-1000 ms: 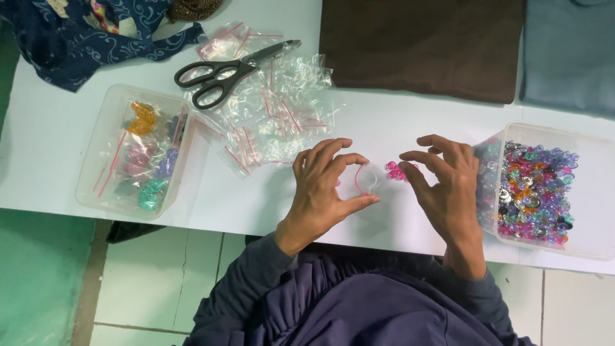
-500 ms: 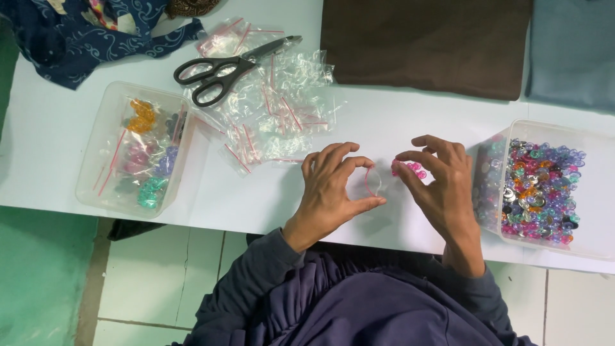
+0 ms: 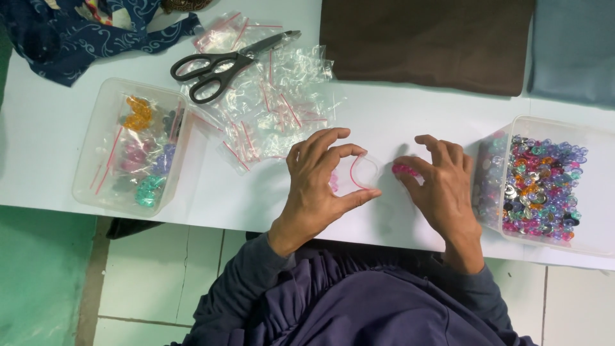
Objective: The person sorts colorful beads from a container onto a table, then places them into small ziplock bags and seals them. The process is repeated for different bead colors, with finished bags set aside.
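Small craft or packing workspace, likely home-based. White table (image 3: 397,122) holds tubs of coloured beads (image 3: 544,186), zip bags (image 3: 275,109), scissors (image 3: 224,64), folded fabric (image 3: 429,41). Tiled floor (image 3: 154,275) below.

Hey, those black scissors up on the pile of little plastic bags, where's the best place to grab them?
Take the scissors by the black loop handles, coming from the left end. The handles point left and lie clear at the edge of the bag pile, while the closed blades point right, across the bags.

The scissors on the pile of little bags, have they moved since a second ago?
No. The black-handled scissors lie on the clear bags, blades pointing toward the brown cloth, just as before.
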